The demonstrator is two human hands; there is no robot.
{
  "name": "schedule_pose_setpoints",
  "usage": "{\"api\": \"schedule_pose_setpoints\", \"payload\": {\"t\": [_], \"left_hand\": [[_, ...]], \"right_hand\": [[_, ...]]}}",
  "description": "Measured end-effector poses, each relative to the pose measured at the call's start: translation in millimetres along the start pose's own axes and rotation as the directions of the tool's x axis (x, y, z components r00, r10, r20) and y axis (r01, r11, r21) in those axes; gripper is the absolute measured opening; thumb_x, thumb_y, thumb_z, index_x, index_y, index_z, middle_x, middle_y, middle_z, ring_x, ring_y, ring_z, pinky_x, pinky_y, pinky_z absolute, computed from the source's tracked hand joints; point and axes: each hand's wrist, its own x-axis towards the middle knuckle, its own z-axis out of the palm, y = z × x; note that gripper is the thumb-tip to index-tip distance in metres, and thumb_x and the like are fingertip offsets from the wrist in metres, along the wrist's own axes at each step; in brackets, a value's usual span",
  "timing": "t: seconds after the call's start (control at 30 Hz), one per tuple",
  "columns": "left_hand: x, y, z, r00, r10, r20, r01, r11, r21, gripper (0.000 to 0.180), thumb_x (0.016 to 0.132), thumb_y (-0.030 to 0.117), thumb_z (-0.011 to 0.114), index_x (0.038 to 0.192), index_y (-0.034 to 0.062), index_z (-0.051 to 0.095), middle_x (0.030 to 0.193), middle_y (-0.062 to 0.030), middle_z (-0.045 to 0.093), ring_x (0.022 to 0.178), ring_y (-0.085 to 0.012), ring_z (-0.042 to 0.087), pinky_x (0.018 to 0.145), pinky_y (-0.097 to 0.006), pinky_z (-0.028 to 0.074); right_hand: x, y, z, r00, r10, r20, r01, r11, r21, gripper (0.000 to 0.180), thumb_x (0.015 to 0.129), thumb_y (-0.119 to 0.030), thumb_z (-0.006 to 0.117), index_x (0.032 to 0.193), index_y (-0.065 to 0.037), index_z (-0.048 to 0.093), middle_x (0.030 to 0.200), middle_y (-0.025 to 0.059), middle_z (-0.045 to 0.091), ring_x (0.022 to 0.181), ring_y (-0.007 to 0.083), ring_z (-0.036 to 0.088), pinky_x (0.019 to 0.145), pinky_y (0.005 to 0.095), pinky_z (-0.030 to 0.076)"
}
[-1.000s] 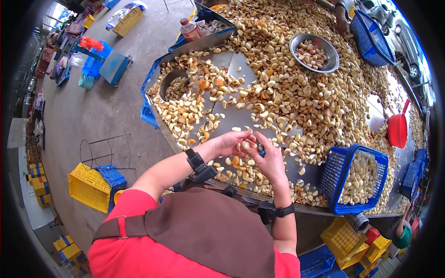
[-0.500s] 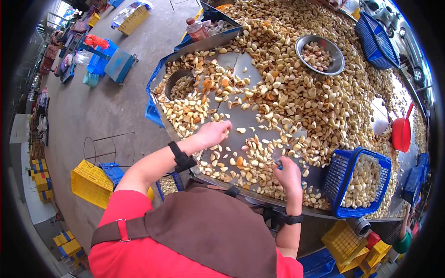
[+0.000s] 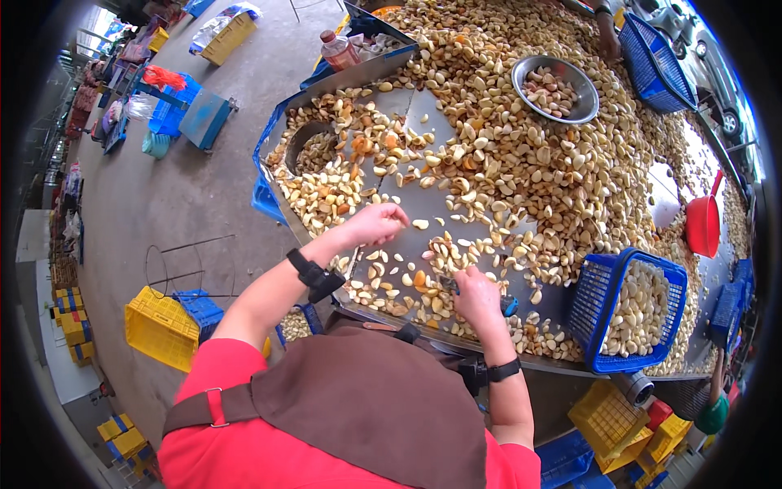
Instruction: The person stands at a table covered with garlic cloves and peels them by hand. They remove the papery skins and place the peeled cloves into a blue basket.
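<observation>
Peeled garlic cloves lie heaped and scattered over a metal table. My left hand is held over a nearly bare strip of the metal, its fingers curled together; whether a clove is between them is hidden. In my right hand is a small blue-handled tool, its dark, blade-like tip showing by the fingers above a small pile of cloves at the near edge. To the right of that hand, a blue basket holds cleaned cloves.
On the heap sits a steel bowl of pinkish cloves. A round opening is at the table's left, and a red scoop lies at the right. Another blue basket is far right, near another person's hand. Yellow crates stand on the floor.
My right hand has moved left and turned, so the tool's blue end now shows on its right. My left hand has shifted slightly. Another person's hand has come in at the far side.
</observation>
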Motion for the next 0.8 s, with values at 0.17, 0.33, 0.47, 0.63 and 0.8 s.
{"api": "schedule_pose_setpoints", "payload": {"t": [0.17, 0.33, 0.47, 0.63, 0.8], "left_hand": [[-27.0, -10.4, -11.5, 0.967, -0.194, 0.166, 0.252, 0.834, -0.491, 0.006, 0.085, 0.010, 0.057, 0.091, 0.0078, 0.059, 0.079, 0.0001, 0.059, 0.064, -0.0034, 0.053, 0.044, -0.019, 0.041], [-29.4, -23.6, 35.7, 0.957, 0.289, -0.029, -0.260, 0.896, 0.361, 0.018, 0.083, 0.011, 0.059, 0.100, 0.0066, 0.057, 0.085, -0.0098, 0.062, 0.080, -0.0256, 0.063, 0.071, -0.034, 0.051], [-27.8, -15.9, 46.4, 0.966, 0.189, 0.174, -0.256, 0.649, 0.716, 0.019, 0.081, 0.012, 0.059, 0.097, 0.0064, 0.050, 0.096, -0.0159, 0.060, 0.089, -0.0329, 0.062, 0.074, -0.043, 0.050], [-12.9, -16.3, 38.3, 0.994, 0.074, 0.074, -0.104, 0.806, 0.583, 0.016, 0.082, 0.016, 0.056, 0.091, 0.0044, 0.050, 0.080, -0.0132, 0.064, 0.075, -0.0294, 0.064, 0.063, -0.038, 0.052], [-24.1, -2.0, 12.6, 0.923, -0.199, 0.330, 0.335, 0.839, -0.429, 0.011, 0.084, 0.015, 0.052, 0.093, 0.0087, 0.051, 0.079, -0.0028, 0.062, 0.076, -0.0125, 0.064, 0.054, -0.026, 0.050]], "right_hand": [[0.9, 0.4, -6.9, 0.997, 0.069, 0.029, -0.071, 0.995, 0.071, 0.022, 0.069, -0.008, 0.064, 0.090, -0.007, 0.059, 0.086, 0.0139, 0.059, 0.082, 0.0336, 0.062, 0.068, 0.0435, 0.052], [7.3, -24.6, 1.4, 0.998, -0.061, 0.030, 0.057, 0.990, 0.130, 0.024, 0.070, -0.009, 0.063, 0.094, -0.008, 0.060, 0.091, 0.0151, 0.057, 0.084, 0.0347, 0.062, 0.070, 0.0456, 0.051], [0.3, -23.8, -5.6, 0.967, -0.067, 0.245, 0.035, 0.991, 0.132, 0.021, 0.071, -0.009, 0.064, 0.092, -0.007, 0.060, 0.090, 0.0152, 0.057, 0.083, 0.0350, 0.062, 0.070, 0.0453, 0.051], [11.1, -18.3, -15.9, 1.000, 0.013, -0.008, -0.012, 0.995, 0.099, 0.027, 0.073, -0.019, 0.071, 0.094, -0.007, 0.060, 0.086, 0.0121, 0.060, 0.083, 0.0318, 0.062, 0.067, 0.0424, 0.050], [44.6, -27.4, 0.9, 0.980, -0.098, -0.176, 0.122, 0.983, 0.136, 0.029, 0.073, -0.020, 0.072, 0.092, -0.006, 0.056, 0.085, 0.0138, 0.060, 0.079, 0.0343, 0.062, 0.067, 0.0428, 0.052]]}}
